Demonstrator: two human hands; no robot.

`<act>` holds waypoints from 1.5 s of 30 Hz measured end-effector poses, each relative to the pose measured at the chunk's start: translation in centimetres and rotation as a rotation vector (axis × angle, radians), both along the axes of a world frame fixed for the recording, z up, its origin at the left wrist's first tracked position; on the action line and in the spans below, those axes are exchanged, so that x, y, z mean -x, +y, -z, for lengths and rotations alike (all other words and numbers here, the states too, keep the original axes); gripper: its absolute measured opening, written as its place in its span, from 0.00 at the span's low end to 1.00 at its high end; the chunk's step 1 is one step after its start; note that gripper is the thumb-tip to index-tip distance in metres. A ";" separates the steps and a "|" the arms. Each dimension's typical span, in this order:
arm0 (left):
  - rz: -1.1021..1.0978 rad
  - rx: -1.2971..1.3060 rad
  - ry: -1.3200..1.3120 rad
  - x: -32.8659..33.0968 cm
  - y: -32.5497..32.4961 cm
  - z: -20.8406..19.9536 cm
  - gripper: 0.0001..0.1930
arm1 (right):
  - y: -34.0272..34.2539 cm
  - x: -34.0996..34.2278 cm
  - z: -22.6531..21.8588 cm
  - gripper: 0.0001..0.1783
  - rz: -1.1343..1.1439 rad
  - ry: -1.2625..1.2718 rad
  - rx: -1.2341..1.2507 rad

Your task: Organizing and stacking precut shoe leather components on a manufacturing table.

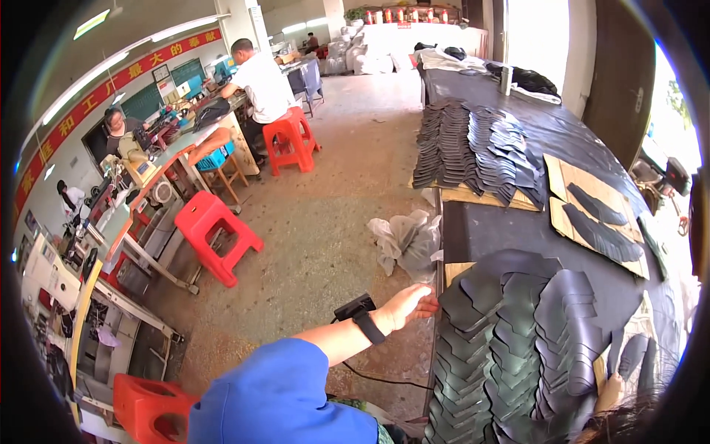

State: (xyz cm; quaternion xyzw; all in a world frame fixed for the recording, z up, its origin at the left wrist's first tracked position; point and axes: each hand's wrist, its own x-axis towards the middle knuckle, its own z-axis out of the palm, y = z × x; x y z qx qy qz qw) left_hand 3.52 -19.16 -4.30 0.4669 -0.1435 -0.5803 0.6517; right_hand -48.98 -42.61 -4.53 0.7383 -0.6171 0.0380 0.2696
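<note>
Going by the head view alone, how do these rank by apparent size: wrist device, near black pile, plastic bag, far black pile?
1. Near black pile
2. Far black pile
3. Plastic bag
4. Wrist device

Nearness enlarges the near pile.

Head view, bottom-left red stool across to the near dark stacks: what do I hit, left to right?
Red stool → blue sleeve → left hand → near overlapping stacks of dark pieces.
</note>
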 end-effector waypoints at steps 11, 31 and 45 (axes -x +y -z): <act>0.050 0.061 -0.023 0.2 0.7 -0.4 0.11 | 0.4 0.5 -1.1 0.12 -0.150 -0.095 -0.126; 0.089 0.128 -0.028 0.4 1.9 -1.4 0.07 | -0.2 2.0 -0.9 0.08 -0.099 -0.764 -0.206; 0.060 0.307 -0.438 3.4 2.0 -4.0 0.05 | 9.0 2.6 -7.0 0.09 -0.202 -2.236 -0.228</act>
